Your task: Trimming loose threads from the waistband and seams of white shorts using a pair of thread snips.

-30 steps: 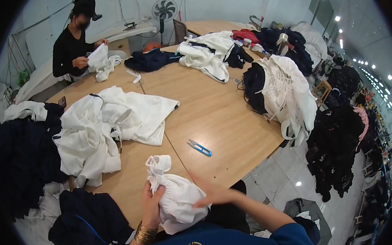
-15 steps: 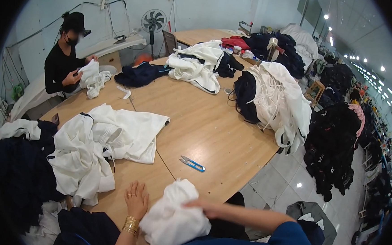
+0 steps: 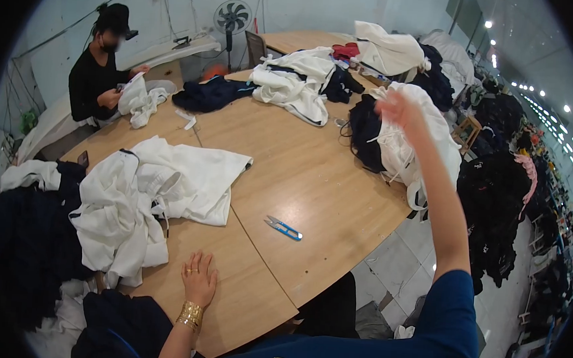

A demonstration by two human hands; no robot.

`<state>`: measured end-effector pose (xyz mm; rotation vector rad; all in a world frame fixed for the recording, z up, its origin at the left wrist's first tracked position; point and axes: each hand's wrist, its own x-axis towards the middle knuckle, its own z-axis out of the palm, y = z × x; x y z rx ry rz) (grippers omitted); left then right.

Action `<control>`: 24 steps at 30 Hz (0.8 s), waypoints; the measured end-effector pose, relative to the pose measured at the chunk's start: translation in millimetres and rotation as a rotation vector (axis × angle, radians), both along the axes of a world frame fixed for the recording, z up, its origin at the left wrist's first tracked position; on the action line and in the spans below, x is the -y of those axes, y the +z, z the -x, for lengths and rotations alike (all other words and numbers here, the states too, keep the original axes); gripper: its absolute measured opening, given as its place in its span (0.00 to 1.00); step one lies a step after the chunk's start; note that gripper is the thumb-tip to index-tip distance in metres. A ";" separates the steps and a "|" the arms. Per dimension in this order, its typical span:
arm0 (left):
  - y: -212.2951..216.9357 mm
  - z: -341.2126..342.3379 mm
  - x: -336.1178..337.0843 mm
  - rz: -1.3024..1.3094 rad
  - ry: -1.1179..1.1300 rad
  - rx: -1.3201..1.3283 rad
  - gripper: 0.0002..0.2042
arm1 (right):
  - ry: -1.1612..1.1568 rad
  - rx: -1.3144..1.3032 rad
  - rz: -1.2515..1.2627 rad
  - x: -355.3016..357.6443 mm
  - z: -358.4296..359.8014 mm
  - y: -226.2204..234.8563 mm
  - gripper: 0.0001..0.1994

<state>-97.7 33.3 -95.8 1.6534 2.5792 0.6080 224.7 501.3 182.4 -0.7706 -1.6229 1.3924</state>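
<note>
My left hand (image 3: 198, 280) rests palm down on the wooden table (image 3: 286, 179), fingers stretched out, a gold bangle on its wrist. At the end of my outstretched right arm, my right hand (image 3: 401, 110) is smeared by motion, but its fingers look apart and hold nothing. Beyond it a white garment (image 3: 387, 49) spreads over the dark garments at the far end, apart from the hand; whether it is airborne or lying there I cannot tell. Behind the right hand is a heap of white garments (image 3: 427, 138). Blue thread snips (image 3: 283, 229) lie between my arms.
White garments (image 3: 175, 182) lie on the table at left, beside a navy pile (image 3: 33, 249). More white garments (image 3: 299, 81) lie farther back. Across the table a person (image 3: 99, 69) in black handles a white piece. A black heap (image 3: 491, 211) sits on the floor at right.
The bundled white cloth has left my right hand and now shows spread out at the table's far end. My right arm has swung outward and forward. My left hand stays on the table.
</note>
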 end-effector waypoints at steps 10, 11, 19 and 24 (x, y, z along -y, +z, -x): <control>-6.8 2.9 -5.6 -0.017 0.027 -0.027 0.24 | 0.776 0.808 0.088 204.3 58.0 -195.9 0.18; -8.7 3.0 -2.8 -0.023 0.036 -0.031 0.24 | 0.650 0.816 -0.025 207.8 63.5 -201.0 0.18; -8.7 1.4 -1.0 -0.078 0.054 -0.023 0.23 | -0.126 0.961 -0.940 230.0 128.3 -274.5 0.19; -9.9 10.4 3.3 -0.136 0.013 0.061 0.20 | 0.011 0.976 -0.718 240.0 122.5 -273.2 0.10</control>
